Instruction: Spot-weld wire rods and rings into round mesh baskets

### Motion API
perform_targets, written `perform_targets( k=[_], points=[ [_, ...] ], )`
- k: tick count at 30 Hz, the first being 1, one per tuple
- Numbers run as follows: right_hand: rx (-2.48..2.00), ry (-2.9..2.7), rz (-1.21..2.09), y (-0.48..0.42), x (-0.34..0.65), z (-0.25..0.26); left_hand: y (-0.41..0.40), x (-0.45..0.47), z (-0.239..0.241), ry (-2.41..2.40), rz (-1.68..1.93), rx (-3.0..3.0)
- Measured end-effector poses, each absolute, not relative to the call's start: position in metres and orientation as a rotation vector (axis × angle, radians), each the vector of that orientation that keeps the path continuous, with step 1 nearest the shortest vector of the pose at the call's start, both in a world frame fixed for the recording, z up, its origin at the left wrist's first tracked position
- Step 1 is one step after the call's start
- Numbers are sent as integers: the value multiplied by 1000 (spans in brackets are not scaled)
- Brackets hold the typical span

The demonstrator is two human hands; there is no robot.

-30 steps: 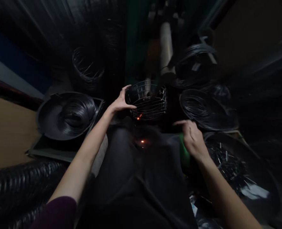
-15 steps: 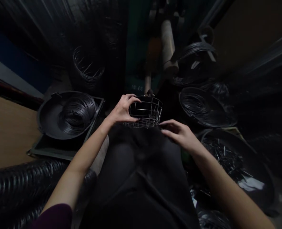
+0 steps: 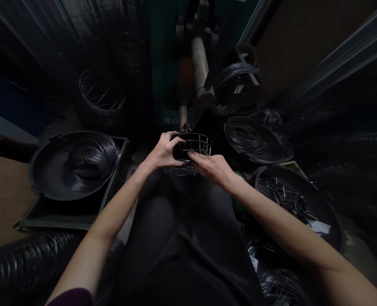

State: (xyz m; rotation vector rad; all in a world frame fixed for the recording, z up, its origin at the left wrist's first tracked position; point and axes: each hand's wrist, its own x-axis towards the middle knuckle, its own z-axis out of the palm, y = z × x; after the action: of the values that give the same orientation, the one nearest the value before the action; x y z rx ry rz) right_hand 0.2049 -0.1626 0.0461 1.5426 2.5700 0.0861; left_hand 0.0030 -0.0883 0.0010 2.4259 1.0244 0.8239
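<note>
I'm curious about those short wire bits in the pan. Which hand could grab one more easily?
Probably the right hand: the pan of short wire pieces lies on its side, beside that forearm. The left hand grips the wire basket on the far side.

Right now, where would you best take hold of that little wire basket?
By the top rim of the wire basket, from its left and right sides: the left hand curls over the rim there. It is round, open mesh, so opposite sides probably give fingers a steady hold.
</note>
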Motion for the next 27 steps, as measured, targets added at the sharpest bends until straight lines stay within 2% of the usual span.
perform_targets(
  k=[4,17,27],
  points=[
    [1524,2570,193,-156,209,49,-81,9,-1,1012,882,2392],
    [1572,2692,256,-135,214,49,-61,9,7,1026,896,2417],
    [1824,2767,121,-134,220,35,-51,10,12,1031,839,2413]
  ],
)
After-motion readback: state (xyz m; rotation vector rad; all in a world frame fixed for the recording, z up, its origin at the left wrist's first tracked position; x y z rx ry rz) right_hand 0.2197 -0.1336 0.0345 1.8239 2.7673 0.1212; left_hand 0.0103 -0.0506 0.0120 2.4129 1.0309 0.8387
